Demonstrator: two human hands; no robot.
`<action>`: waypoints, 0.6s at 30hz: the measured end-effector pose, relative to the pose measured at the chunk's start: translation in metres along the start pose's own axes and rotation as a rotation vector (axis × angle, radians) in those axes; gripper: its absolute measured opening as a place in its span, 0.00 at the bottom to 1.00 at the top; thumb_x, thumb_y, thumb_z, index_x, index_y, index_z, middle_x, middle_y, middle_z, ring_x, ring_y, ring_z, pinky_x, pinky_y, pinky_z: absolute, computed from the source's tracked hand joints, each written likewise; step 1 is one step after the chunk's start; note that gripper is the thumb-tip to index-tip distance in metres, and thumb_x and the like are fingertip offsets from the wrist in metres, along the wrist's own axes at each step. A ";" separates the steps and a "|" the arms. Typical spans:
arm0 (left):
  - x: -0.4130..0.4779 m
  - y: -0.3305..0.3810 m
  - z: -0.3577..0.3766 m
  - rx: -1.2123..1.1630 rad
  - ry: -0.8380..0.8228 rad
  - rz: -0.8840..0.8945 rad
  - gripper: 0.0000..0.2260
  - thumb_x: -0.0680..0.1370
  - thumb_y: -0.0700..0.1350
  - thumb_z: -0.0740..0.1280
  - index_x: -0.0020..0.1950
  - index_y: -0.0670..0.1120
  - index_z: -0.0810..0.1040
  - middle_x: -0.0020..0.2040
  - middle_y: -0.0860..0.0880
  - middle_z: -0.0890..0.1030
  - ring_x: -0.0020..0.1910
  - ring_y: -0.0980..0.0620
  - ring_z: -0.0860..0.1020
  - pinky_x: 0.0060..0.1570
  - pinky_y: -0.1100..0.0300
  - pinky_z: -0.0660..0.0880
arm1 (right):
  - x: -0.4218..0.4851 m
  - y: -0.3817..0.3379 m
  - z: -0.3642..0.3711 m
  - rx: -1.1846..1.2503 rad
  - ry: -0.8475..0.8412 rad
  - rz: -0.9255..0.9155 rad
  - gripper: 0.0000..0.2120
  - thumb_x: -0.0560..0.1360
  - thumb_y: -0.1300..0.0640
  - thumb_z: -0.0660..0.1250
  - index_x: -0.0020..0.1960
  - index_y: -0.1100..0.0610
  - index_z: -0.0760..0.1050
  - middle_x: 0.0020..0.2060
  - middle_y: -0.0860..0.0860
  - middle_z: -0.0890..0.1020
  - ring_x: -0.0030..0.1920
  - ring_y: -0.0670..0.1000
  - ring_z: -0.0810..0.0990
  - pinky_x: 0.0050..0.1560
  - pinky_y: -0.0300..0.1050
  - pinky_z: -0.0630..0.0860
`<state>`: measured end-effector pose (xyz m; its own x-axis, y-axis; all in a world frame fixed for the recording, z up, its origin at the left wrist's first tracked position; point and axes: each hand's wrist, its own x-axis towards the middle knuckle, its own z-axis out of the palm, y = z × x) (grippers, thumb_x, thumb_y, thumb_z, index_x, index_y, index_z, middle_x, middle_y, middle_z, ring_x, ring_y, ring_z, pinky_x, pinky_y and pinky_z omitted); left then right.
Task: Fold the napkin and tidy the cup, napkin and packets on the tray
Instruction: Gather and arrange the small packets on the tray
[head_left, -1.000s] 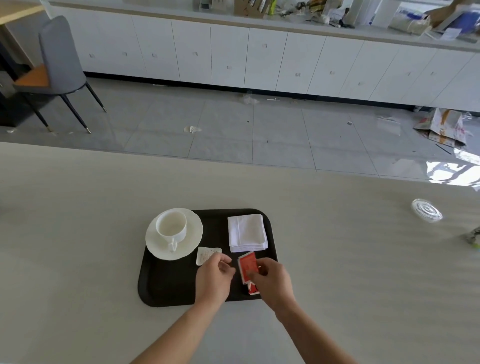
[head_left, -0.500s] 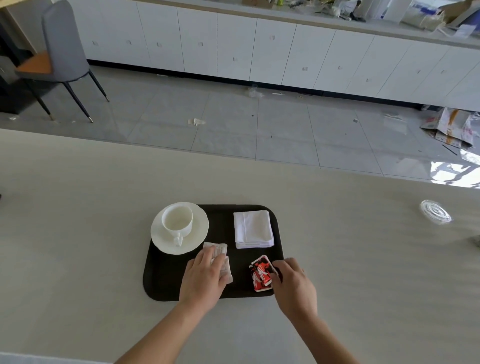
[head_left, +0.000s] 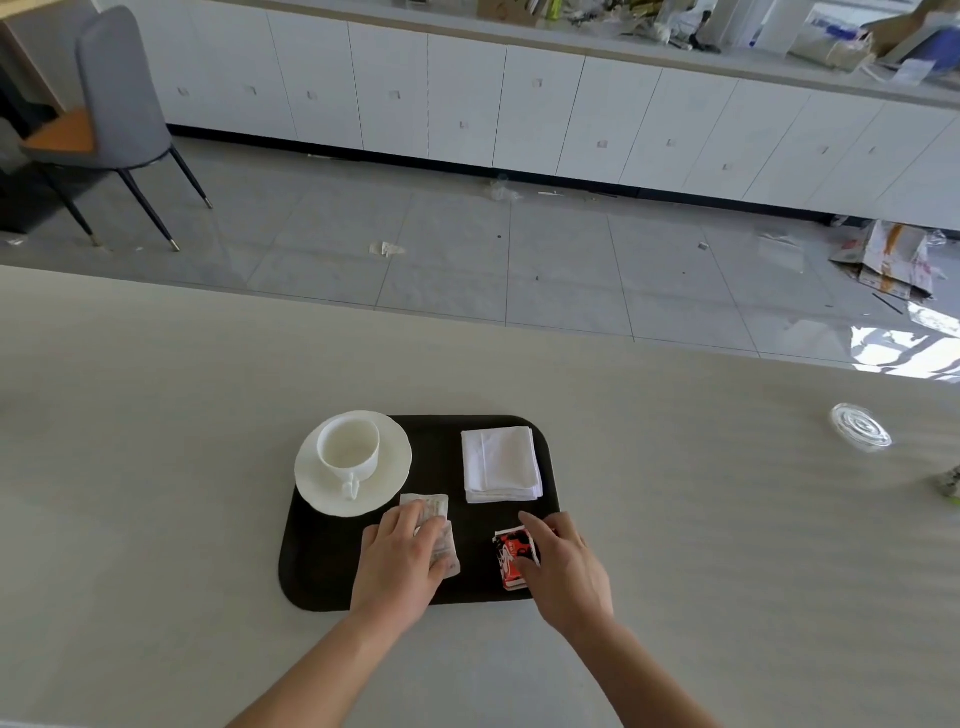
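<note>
A black tray (head_left: 322, 566) lies on the pale table. At its back left a white cup (head_left: 349, 450) stands on a white saucer (head_left: 389, 467). A folded white napkin (head_left: 500, 463) lies at the back right. Near the tray's front, my left hand (head_left: 402, 558) rests flat on the white packets (head_left: 439, 525), partly covering them. My right hand (head_left: 563, 564) touches the red packets (head_left: 511, 556) with its fingers at their right side; the packets lie on the tray.
A clear plastic lid (head_left: 862, 431) lies on the table at the far right, with a small object (head_left: 950, 480) at the frame edge. Beyond the table's far edge are the tiled floor, a grey chair (head_left: 114, 98) and white cabinets.
The red packets were held up in my right hand and now lie on the tray. My left hand has set the white packets down and lies flat on them.
</note>
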<state>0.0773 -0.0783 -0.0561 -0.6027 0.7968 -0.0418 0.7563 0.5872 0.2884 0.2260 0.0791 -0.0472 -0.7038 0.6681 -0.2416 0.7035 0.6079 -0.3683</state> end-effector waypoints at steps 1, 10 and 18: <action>0.000 0.000 -0.001 0.001 -0.001 0.003 0.19 0.71 0.53 0.73 0.61 0.52 0.77 0.61 0.50 0.75 0.60 0.48 0.74 0.53 0.52 0.74 | 0.002 -0.002 0.001 -0.015 -0.024 -0.005 0.26 0.78 0.46 0.65 0.74 0.44 0.63 0.60 0.44 0.70 0.58 0.49 0.75 0.40 0.41 0.73; -0.004 0.001 -0.001 -0.022 -0.012 0.013 0.19 0.75 0.53 0.68 0.66 0.54 0.73 0.65 0.51 0.72 0.64 0.49 0.70 0.59 0.53 0.71 | 0.009 -0.007 0.003 -0.010 -0.109 0.028 0.25 0.77 0.46 0.66 0.72 0.45 0.66 0.58 0.47 0.70 0.58 0.52 0.76 0.43 0.43 0.75; -0.011 -0.004 0.000 -0.136 0.056 0.013 0.20 0.69 0.46 0.76 0.60 0.50 0.78 0.58 0.51 0.79 0.55 0.47 0.77 0.49 0.52 0.77 | 0.007 -0.016 -0.003 -0.003 0.074 -0.003 0.20 0.77 0.46 0.65 0.68 0.44 0.71 0.58 0.44 0.73 0.60 0.49 0.74 0.42 0.43 0.76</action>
<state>0.0807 -0.0896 -0.0573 -0.6095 0.7927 0.0153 0.7250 0.5494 0.4153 0.2103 0.0753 -0.0404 -0.6966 0.6961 -0.1737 0.7019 0.6111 -0.3660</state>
